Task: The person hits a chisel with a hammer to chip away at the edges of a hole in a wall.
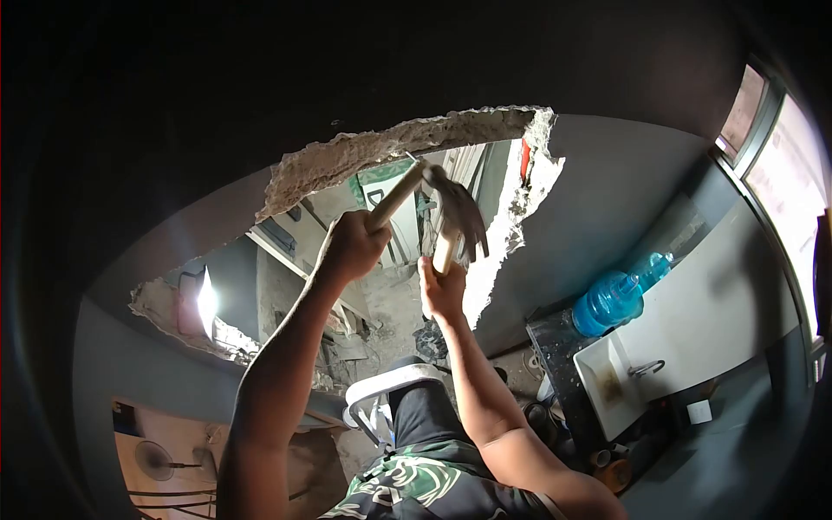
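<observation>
My left hand (354,247) is wrapped round a tool with a pale, round handle (397,198), which slants up toward the broken upper edge of a wall opening (347,160). A thin metal point shows at its far end, near the hammer head. In my right hand (444,290) is a claw hammer (464,218), gripped by its light wooden handle. Its dark head overlaps the upper end of the pale-handled tool in this view, with the claws turned down to the right. Both arms are raised in front of the opening.
A white-edged step or seat (394,381) stands below me by my leg. Blue water bottles (611,299) sit beside a white sink (607,381) on the right. Rubble (381,303) lies beyond the jagged opening. A fan (156,459) shows lower left, a window (784,147) upper right.
</observation>
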`<state>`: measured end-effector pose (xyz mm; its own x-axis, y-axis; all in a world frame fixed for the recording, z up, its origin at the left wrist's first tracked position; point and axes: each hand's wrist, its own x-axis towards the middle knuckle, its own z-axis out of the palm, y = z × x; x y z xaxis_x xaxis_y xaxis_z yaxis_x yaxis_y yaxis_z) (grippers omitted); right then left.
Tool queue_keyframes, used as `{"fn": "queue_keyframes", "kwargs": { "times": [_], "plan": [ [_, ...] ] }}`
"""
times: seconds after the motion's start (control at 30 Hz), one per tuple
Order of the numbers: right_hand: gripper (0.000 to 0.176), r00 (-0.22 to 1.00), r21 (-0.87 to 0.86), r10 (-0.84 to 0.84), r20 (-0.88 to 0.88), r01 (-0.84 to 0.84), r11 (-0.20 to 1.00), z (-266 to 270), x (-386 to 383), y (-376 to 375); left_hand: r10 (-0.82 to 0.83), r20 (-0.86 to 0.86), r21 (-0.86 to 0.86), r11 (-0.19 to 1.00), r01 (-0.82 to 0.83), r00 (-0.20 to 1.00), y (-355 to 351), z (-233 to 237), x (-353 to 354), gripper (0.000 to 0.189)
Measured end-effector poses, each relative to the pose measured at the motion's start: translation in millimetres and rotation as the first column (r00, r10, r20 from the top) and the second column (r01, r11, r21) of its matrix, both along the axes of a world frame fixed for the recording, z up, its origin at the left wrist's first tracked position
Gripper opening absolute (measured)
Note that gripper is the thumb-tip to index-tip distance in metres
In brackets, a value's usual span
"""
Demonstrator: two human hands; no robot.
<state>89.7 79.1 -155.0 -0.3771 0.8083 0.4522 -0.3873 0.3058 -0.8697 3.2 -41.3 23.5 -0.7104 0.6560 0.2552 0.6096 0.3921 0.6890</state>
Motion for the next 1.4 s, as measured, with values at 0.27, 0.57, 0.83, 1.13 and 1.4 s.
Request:
{"fn": "queue_keyframes", "kwargs": {
  "times": [0.27,0.57,0.83,1.13,1.4],
  "plan": [
    [0.020,0.929,-0.105,0.025,-0.370,-0.068,0.992,65,45,-29,-0.018,0.459,0.096,0.995,-0.030,0.888,9,20,29,0.030],
    [0.025,0.978,-0.082,0.044,-0.206,-0.062,0.995,77,49,-29,0.031,0.338,0.009,0.999,-0.036,0.941,3,11,15,0.037],
    [0.030,0.990,0.104,-0.004,0.138,-0.010,0.995,31,23,-5,0.014,0.249,-0.009,1.000,-0.012,0.968,0,0,6,0.038],
    [0.035,0.962,-0.079,0.117,0.246,-0.100,0.992,53,24,-11,0.036,0.220,-0.036,0.999,-0.028,0.975,2,2,10,0.038],
    [0.022,0.892,-0.030,0.038,-0.451,-0.057,0.998,81,31,-35,0.019,0.266,-0.017,1.000,-0.015,0.964,3,6,2,0.041]
  ]
}}
